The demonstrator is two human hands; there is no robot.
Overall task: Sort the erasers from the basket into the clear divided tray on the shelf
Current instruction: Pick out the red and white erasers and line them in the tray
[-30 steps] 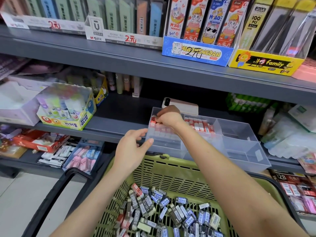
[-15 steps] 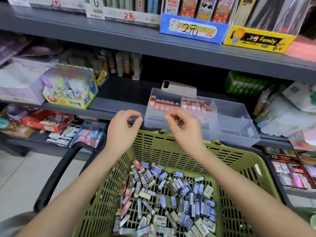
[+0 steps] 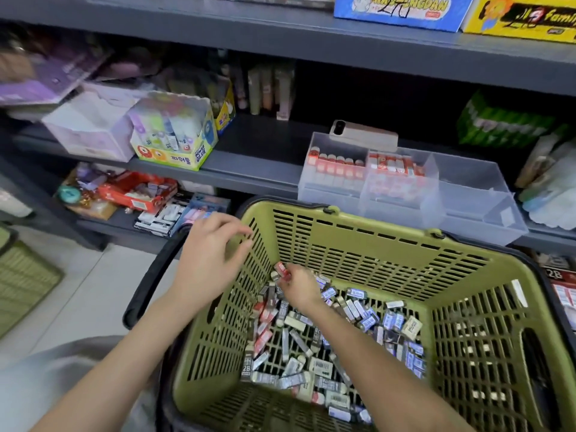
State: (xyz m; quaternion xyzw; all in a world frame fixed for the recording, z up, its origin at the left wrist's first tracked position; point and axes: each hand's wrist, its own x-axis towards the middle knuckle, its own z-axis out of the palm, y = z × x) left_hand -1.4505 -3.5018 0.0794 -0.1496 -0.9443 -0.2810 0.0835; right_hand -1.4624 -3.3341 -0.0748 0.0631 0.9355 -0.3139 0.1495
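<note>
The right hand (image 3: 299, 286) pinches a red eraser (image 3: 281, 269) in the far-left corner of the basket (image 3: 374, 244), likely for the tray (image 3: 467, 182) of red ones beyond, while the left hand (image 3: 212, 257) hovers empty, fingers loosely curled.

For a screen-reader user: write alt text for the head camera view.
A person's right hand pinches a red eraser among loose erasers in a green basket, while the left hand hovers at its rim. Behind, a clear divided tray on the shelf holds rows of erasers in two compartments.
</note>
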